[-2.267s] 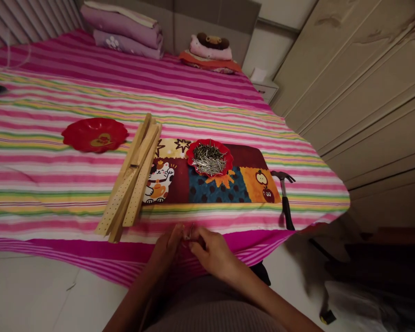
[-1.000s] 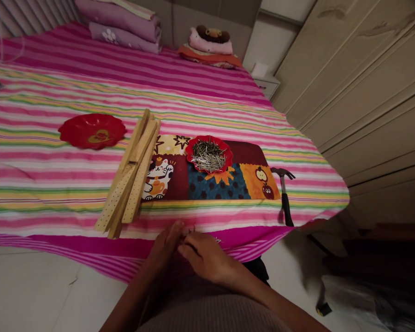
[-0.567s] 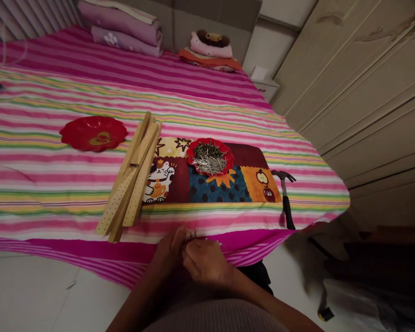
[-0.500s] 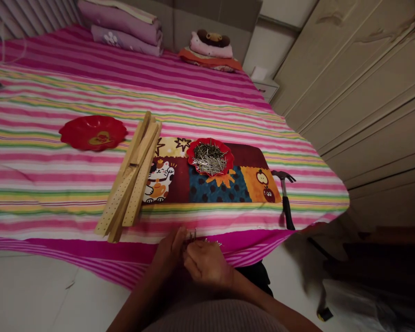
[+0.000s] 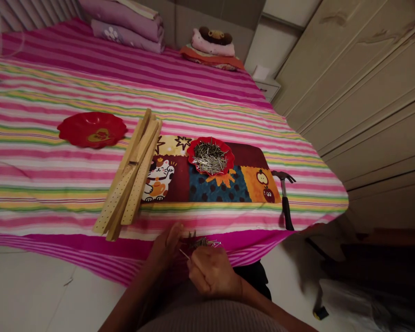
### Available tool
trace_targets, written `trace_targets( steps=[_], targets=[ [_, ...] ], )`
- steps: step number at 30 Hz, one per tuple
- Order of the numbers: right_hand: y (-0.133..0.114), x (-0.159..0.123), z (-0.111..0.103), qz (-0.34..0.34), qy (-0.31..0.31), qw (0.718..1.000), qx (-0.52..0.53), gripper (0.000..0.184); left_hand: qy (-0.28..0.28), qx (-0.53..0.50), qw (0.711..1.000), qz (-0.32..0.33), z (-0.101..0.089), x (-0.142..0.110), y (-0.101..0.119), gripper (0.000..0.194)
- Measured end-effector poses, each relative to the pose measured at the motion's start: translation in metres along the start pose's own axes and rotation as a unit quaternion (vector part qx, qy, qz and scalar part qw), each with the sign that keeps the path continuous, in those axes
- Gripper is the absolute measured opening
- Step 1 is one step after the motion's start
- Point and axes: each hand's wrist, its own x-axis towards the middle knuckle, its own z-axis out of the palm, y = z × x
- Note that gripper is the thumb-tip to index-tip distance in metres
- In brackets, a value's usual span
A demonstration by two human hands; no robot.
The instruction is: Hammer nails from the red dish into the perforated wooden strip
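Observation:
My right hand (image 5: 212,272) is curled into a fist near my lap. A single thin nail (image 5: 184,253) pokes out of it toward the left. Just beyond its knuckles, a bunch of loose nails (image 5: 204,242) shows at the bed's edge; what supports the bunch is hidden. Close by on the left is my left hand (image 5: 166,249), fingers together and thumb raised; anything in its grasp is too dark to make out. On the bed ahead, a red scalloped bowl (image 5: 191,162) full of nails (image 5: 210,157) rests on a patterned cloth mat (image 5: 214,193).
Wooden strips with rows of holes (image 5: 131,175) lie in a pile left of the mat. A red plate (image 5: 90,129) is farther left. At the mat's right end lies a claw hammer (image 5: 286,203). Folded bedding (image 5: 127,32) sits at the back; wardrobe doors (image 5: 366,92) stand on the right.
My hands have moved apart, the right one slightly right and down. More of the nail bunch and the single nail between the hands now show.

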Motion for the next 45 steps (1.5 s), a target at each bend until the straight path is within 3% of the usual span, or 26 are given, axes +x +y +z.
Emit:
trace_targets(
  steps=[4, 8, 12, 15, 18, 27, 30, 32, 34, 36, 38, 39, 40, 42, 43, 45],
  targets=[
    [0.011, -0.005, -0.003, 0.121, -0.027, 0.992, -0.02, 0.02, -0.049, -0.051, 0.996, -0.054, -0.002, 0.0, -0.001, 0.05],
    [0.013, -0.004, -0.005, 0.194, -0.058, 0.979, 0.004, 0.005, -0.051, -0.046, 0.997, -0.032, -0.001, 0.0, -0.006, 0.049],
    [0.001, 0.002, -0.005, 0.124, -0.09, 0.988, 0.03, 0.009, -0.018, -0.048, 0.999, 0.009, 0.0, -0.003, -0.006, 0.046],
    [-0.005, 0.009, 0.0, 0.046, -0.128, 0.99, -0.02, 0.018, -0.035, -0.026, 0.999, 0.011, -0.001, -0.007, 0.0, 0.044],
    [-0.009, 0.018, 0.005, 0.012, -0.164, 0.982, -0.087, 0.022, -0.041, -0.027, 0.999, 0.005, -0.002, -0.008, 0.003, 0.046],
    [-0.012, 0.026, 0.007, 0.021, -0.199, 0.972, -0.127, 0.017, -0.042, 0.006, 0.999, 0.006, -0.002, -0.002, 0.001, 0.047],
    [-0.011, 0.022, 0.007, 0.039, -0.167, 0.984, -0.043, 0.018, -0.045, -0.001, 0.999, 0.004, -0.004, -0.003, 0.001, 0.049],
    [-0.013, 0.02, 0.008, 0.1, -0.124, 0.983, 0.091, 0.022, -0.045, 0.003, 0.999, 0.008, -0.005, -0.003, 0.001, 0.049],
    [-0.015, 0.019, 0.01, 0.221, -0.115, 0.933, 0.259, 0.025, -0.043, 0.015, 0.999, 0.014, -0.005, -0.004, 0.0, 0.049],
    [-0.018, 0.021, 0.01, 0.367, -0.152, 0.823, 0.405, 0.027, -0.031, 0.033, 0.999, 0.019, -0.005, -0.005, -0.002, 0.049],
    [-0.021, 0.024, 0.009, 0.465, -0.2, 0.704, 0.498, 0.026, -0.017, 0.049, 0.998, 0.02, -0.004, -0.006, -0.003, 0.048],
    [-0.021, 0.025, 0.008, 0.489, -0.216, 0.663, 0.524, 0.026, -0.012, 0.054, 0.998, 0.02, -0.004, -0.007, -0.003, 0.048],
    [-0.022, 0.025, 0.008, 0.499, -0.224, 0.641, 0.538, 0.027, -0.01, 0.056, 0.998, 0.019, -0.003, -0.007, -0.003, 0.048],
    [-0.022, 0.025, 0.007, 0.499, -0.224, 0.645, 0.534, 0.029, -0.008, 0.058, 0.998, 0.018, -0.002, -0.007, -0.002, 0.047],
    [-0.021, 0.025, 0.007, 0.491, -0.216, 0.667, 0.517, 0.03, -0.01, 0.058, 0.998, 0.018, -0.001, -0.007, -0.002, 0.047],
    [-0.021, 0.023, 0.007, 0.445, -0.188, 0.744, 0.462, 0.031, -0.014, 0.057, 0.998, 0.026, 0.0, -0.007, -0.002, 0.046]
  ],
)
